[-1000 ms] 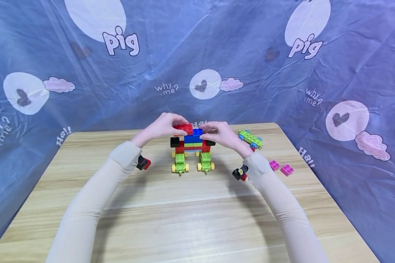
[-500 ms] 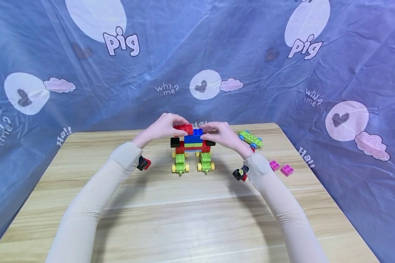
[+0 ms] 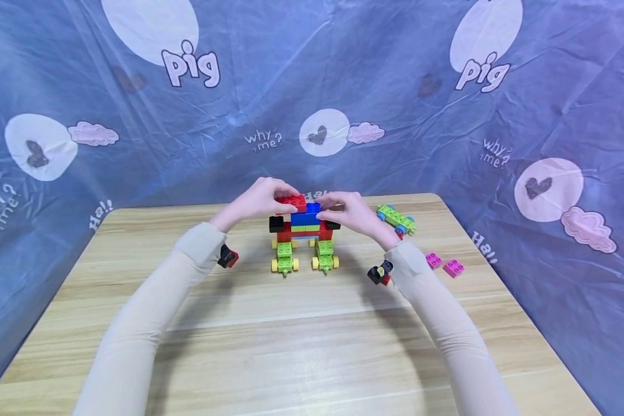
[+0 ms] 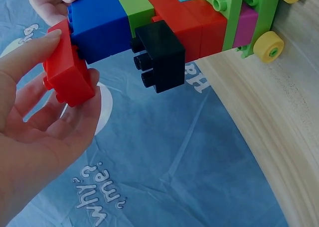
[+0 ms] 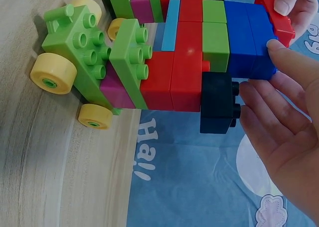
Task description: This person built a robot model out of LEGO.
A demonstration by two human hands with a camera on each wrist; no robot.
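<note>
My left hand pinches a red toy brick between thumb and fingers. The brick sits against the studded top of a blue block, overhanging its left side. My right hand grips the blue block from the right, thumb at its top edge and fingers behind. Below the blue come lime-green bricks and a red row. Black bricks stick out at both sides. The build stands on two lime wheeled bases with yellow wheels.
A lime wheeled base with blue wheels lies at the back right, a bit of red beside it. Two pink bricks lie right of my right sleeve. Small black-and-red pieces show beside both cuffs. A blue printed cloth hangs behind the table.
The red brick and my left hand have shifted very slightly to the right. My right hand and the rest of the build stay in place.
</note>
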